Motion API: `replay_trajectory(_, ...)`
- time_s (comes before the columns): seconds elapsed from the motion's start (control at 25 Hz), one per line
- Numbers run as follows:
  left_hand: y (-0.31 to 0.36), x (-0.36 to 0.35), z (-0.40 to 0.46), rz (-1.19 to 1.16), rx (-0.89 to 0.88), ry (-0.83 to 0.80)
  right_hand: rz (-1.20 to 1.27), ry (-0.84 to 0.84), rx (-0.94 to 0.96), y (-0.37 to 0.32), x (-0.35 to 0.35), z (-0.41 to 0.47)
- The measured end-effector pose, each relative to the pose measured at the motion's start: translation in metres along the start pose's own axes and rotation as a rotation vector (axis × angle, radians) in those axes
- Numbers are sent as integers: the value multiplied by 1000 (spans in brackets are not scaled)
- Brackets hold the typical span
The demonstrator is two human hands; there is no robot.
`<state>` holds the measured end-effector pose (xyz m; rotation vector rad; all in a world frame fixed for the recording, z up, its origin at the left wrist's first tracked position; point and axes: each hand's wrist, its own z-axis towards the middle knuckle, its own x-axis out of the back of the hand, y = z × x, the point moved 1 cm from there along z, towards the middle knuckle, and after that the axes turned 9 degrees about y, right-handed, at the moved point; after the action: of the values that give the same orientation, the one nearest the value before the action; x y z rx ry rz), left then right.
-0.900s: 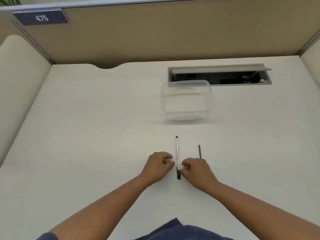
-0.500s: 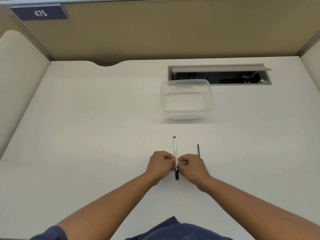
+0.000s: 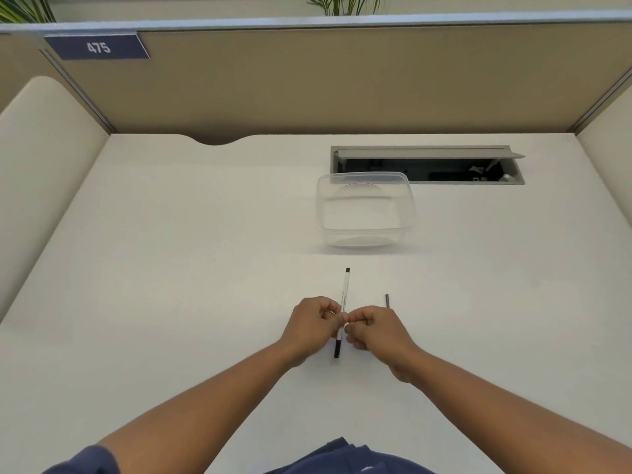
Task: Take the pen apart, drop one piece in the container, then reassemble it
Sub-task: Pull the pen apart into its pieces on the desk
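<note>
White and slim, with black ends, the pen is lying between both hands at lower centre of the frame, its length running up the picture. The left hand is curling in from the left and the right hand from the right, fingertips pinching the round barrel at its middle; the dark tip is sticking out below them and the capped end above. Just right of the right hand, a short dark rod is resting on the smooth off-white desk, partly hidden by the knuckles. Further up, at centre, a clear plastic container with rounded corners is sitting open, well apart from the hands. Behind it a grey cable hatch is standing ajar, and tan fabric partition is closing off the top.
</note>
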<state>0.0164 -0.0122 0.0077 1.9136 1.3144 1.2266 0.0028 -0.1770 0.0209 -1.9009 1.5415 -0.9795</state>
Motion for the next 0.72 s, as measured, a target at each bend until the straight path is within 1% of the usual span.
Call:
replay_trajectory(0.12,16,11,-6,320,-234,27,90,95,-2,-21,15,-8)
replay_trajectory(0.2,28,17,-11,496,-397,27,209,111,-24,-37,26,-15)
replay_trajectory(0.24,34,20,-13,548,-463,33,247,101,-31,-44,31,-19)
replay_trajectory(0.32,42,26,-17,613,-572,53,220,70,-17,-56,40,-28)
replay_trajectory(0.52,51,42,-20,662,-868,150,-44,-50,20,-63,57,-44)
replay_trajectory(0.64,60,36,-28,708,-1046,135,-118,-62,123,-61,57,-52)
replay_trajectory(0.72,66,26,-37,702,-1066,99,-141,-40,184,-61,55,-56)
